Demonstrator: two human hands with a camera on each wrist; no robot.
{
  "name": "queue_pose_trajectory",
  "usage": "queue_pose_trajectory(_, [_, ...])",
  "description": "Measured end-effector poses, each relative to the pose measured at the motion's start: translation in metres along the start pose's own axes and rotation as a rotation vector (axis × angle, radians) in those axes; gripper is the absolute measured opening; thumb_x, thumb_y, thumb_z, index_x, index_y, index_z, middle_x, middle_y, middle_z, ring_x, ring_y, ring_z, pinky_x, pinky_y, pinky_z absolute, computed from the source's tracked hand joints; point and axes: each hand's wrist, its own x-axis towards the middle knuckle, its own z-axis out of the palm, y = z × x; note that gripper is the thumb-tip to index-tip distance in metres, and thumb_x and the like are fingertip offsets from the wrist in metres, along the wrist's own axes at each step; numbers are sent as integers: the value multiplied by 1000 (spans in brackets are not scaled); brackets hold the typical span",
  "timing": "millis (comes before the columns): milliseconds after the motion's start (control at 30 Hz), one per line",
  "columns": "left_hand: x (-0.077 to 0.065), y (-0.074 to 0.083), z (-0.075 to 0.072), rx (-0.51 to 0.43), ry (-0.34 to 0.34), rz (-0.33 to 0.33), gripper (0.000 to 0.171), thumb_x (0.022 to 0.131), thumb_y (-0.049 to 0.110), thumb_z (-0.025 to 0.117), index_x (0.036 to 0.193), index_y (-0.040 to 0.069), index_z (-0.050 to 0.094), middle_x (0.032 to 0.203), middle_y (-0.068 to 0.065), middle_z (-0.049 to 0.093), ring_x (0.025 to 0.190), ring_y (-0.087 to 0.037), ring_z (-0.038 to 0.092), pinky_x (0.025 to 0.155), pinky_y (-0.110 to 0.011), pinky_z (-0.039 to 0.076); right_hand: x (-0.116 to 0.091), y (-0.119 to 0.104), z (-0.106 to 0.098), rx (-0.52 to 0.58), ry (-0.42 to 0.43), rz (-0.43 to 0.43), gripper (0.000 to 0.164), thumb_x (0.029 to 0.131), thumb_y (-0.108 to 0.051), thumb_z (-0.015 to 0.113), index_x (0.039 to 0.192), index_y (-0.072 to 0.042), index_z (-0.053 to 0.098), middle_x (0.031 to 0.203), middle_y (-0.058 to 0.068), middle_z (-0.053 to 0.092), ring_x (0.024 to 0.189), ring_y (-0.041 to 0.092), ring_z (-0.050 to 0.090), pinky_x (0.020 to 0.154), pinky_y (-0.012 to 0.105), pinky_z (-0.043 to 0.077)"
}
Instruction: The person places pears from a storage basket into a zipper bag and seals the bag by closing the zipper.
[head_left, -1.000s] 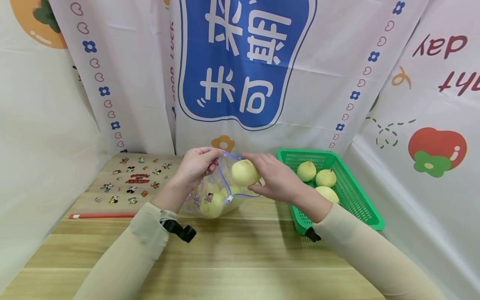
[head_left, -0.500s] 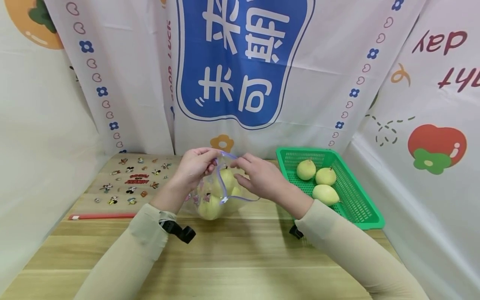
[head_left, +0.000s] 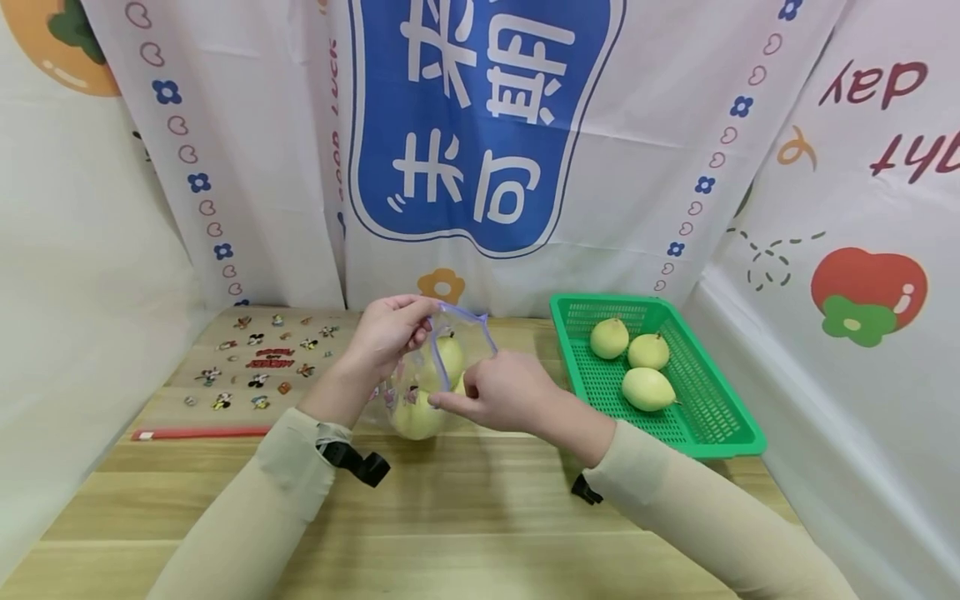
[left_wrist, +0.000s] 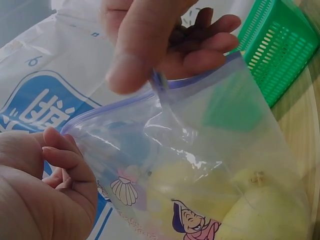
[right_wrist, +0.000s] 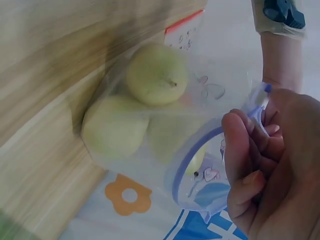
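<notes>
Pinching the purple rim [head_left: 463, 313] of a clear zip bag [left_wrist: 165, 132], left hand [head_left: 386, 337] grips narrow, thumb against fingers, on the bag's upper left side. Right hand [head_left: 513, 390] is at the near side of the same rim; grip also narrow, fingers curled, thumb pointing left and pinching at the slider [right_wrist: 261, 98]. Bag mouth gapes between the two hands. Bag is on the table [head_left: 375, 525], left of the basket, mouth held up, bottom sagging with fruit.

Pears [right_wrist: 156, 75] inside: at least three in right wrist view, more can't be counted through the plastic. Cartoon figure and shell printed on bag wall.

Green basket [head_left: 716, 400] on the right, well apart from the bag; three pale yellow pears in it, grouped toward its left side, one [head_left: 648, 389] lying on its side nearest the person. Flat cartoon-print bag [head_left: 247, 358] lies on the left, red strip [head_left: 202, 432] along its near edge, left forearm beside it.

White printed cloth [head_left: 637, 167] behind, blue panel [head_left: 480, 125] with white characters. Both sleeves pale; black wrist camera [head_left: 356, 463] under left wrist.
</notes>
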Motion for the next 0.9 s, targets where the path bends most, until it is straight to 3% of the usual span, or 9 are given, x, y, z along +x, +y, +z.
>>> queue_pose_trajectory(300, [1, -2, -2, 0, -6, 11, 31, 109, 17, 64, 130, -4, 71, 71, 7, 62, 57, -2, 53, 53, -13, 43, 4, -17, 1, -40, -16, 105, 73, 103, -68, 64, 48, -26, 39, 45, -14, 29, 42, 7, 33, 39, 25, 24])
queue_pose_trajectory(433, [1, -1, -2, -1, -3, 7, 31, 109, 17, 64, 130, -4, 72, 70, 7, 62, 57, -2, 53, 53, -13, 43, 5, -17, 0, -37, -44, 125, 62, 103, -50, 68, 51, -27, 43, 47, -15, 33, 47, 7, 37, 41, 26, 28])
queue_pose_trajectory(600, [1, 0, -2, -11, -4, 8, 30, 109, 16, 64, 129, -5, 71, 69, 7, 64, 56, -2, 54, 52, -12, 44, 2, -6, -4, 12, -1, 112, 45, 96, -30, 72, 59, -24, 48, 51, -14, 36, 48, 7, 36, 43, 25, 29])
queue_pose_trajectory(900, [0, 4, -1, 10, -5, 20, 32, 110, 18, 65, 128, -9, 68, 75, 6, 69, 57, -2, 57, 53, -13, 47, 2, 28, -22, 55, 46, 224, 18, 96, -25, 66, 79, -21, 71, 60, -10, 57, 52, 10, 49, 46, 27, 37])
